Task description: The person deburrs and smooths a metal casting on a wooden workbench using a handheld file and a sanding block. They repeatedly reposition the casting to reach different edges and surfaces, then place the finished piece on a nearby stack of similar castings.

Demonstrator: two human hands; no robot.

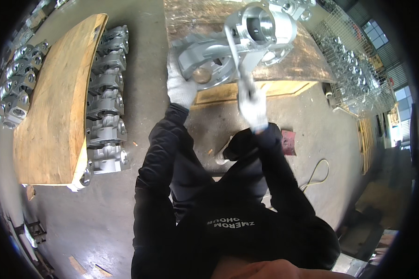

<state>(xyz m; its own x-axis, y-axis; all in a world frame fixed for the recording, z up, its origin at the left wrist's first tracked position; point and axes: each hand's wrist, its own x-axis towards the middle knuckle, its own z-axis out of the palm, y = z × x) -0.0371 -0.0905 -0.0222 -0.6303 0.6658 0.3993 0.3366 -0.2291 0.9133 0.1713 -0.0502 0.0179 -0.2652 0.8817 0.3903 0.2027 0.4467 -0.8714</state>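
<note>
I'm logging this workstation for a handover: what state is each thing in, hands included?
Large casting: resting on the wooden table.
Wooden table: surface stained.
Left hand: gloved, against the casting's left end.
Right hand: gloved, closed on the thin tool.
Thin tool: raised, blurred; contact unclear.
Row of castings: lined up along the wooden board.
Wire basket: loaded with metal parts.
Cord: looped on the floor.

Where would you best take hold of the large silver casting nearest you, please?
Probably grip the casting by its left end, coming from the left, where the left hand is: that end looks narrower than the broad ring at right, and the slim tool in the right hand crosses the middle.
</note>
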